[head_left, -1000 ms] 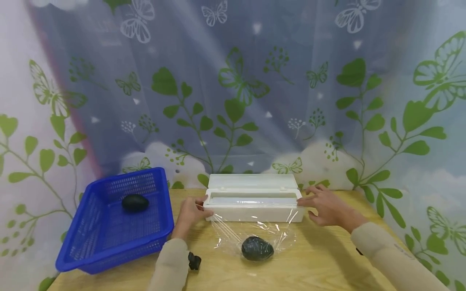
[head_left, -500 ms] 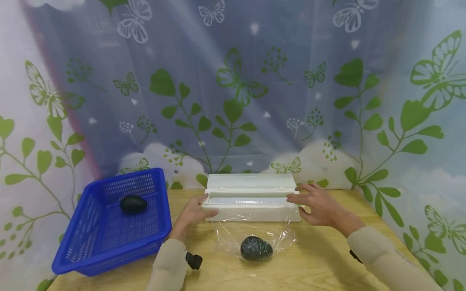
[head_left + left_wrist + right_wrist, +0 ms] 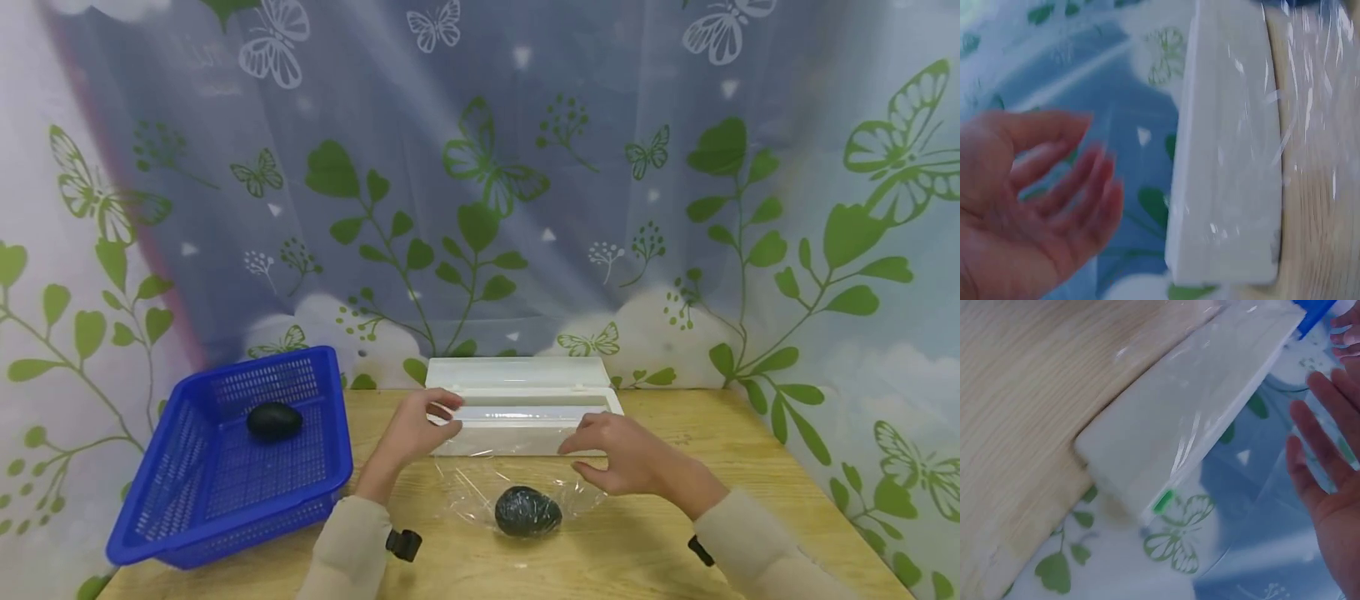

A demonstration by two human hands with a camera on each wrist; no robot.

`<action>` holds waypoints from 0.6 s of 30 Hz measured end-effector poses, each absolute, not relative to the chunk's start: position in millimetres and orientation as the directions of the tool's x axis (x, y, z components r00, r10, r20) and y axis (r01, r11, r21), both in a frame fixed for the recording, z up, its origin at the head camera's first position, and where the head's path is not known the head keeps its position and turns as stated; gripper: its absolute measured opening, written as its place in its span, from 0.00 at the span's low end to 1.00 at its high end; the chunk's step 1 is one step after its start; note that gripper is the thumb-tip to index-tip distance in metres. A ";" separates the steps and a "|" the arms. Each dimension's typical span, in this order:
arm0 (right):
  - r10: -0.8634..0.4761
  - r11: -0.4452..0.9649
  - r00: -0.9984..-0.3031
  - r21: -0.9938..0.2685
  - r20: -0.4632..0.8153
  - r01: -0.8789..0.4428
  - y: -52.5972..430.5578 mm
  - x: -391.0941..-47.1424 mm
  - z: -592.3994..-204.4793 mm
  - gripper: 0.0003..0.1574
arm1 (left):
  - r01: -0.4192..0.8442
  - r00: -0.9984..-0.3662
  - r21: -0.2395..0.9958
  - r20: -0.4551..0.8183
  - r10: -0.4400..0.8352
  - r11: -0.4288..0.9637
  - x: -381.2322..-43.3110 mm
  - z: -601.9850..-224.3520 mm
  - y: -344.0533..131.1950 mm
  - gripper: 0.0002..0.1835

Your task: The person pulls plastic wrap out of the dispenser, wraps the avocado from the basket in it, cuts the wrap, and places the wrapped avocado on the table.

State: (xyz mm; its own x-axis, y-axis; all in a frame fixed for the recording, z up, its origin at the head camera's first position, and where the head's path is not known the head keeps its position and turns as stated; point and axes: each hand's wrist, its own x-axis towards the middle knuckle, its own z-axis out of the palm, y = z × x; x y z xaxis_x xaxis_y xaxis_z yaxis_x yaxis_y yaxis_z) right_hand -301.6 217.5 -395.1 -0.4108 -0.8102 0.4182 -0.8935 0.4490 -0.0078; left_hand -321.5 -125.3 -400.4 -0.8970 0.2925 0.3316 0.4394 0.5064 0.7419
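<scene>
A white plastic-wrap dispenser box [image 3: 517, 442] stands at the back of the table, its lid [image 3: 517, 368] raised and a roll inside. Clear plastic wrap [image 3: 468, 492] runs from its front down over a dark green avocado [image 3: 527, 512]. My left hand [image 3: 416, 427] hovers by the box's left end, fingers loosely bent, nothing in them. In front of the right part of the box is my right hand [image 3: 622, 454], relaxed and holding nothing. Both wrist views show spread, bare fingers apart from the box; a green piece [image 3: 1163, 502] marks its end in the right wrist view.
To the left a blue perforated plastic basket [image 3: 341, 433] holds another avocado [image 3: 274, 422]. A curtain [image 3: 480, 250] printed with leaves and butterflies hangs behind the wooden table [image 3: 600, 550].
Both hands have left the ends of the dispenser and moved inward, the right one also coming nearer to me. The avocado, wrap and basket stay where they were.
</scene>
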 end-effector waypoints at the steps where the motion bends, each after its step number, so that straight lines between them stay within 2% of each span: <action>1: -0.812 0.447 -0.427 -0.046 0.397 -0.893 213.2 -297.9 -395.8 0.14 | 0.467 -0.876 0.732 0.305 0.374 0.496 -316.6 -397.7 -120.8 0.10; 4: -0.816 0.452 -0.482 -0.167 0.320 -0.876 199.9 -286.7 -397.0 0.11 | 0.532 -0.787 0.693 0.192 0.586 0.486 -301.3 -394.6 -105.6 0.06; 6: -0.818 0.448 -0.500 -0.230 0.285 -0.864 191.2 -280.8 -399.2 0.10 | 0.559 -0.736 0.665 0.122 0.665 0.496 -292.3 -396.2 -93.7 0.06; 8: -0.821 0.453 -0.521 -0.290 0.234 -0.843 183.8 -275.4 -400.5 0.11 | 0.569 -0.713 0.635 0.066 0.698 0.522 -285.4 -400.2 -82.4 0.09; 13: -0.801 0.503 -0.580 -0.359 0.147 -0.786 171.8 -268.8 -406.3 0.11 | 0.612 -0.731 0.519 0.081 0.678 0.597 -274.6 -411.2 -63.9 0.15; 18: -0.769 0.540 -0.626 -0.395 0.127 -0.743 168.1 -267.9 -413.0 0.12 | 0.602 -0.765 0.498 0.133 0.630 0.625 -274.6 -418.2 -60.5 0.12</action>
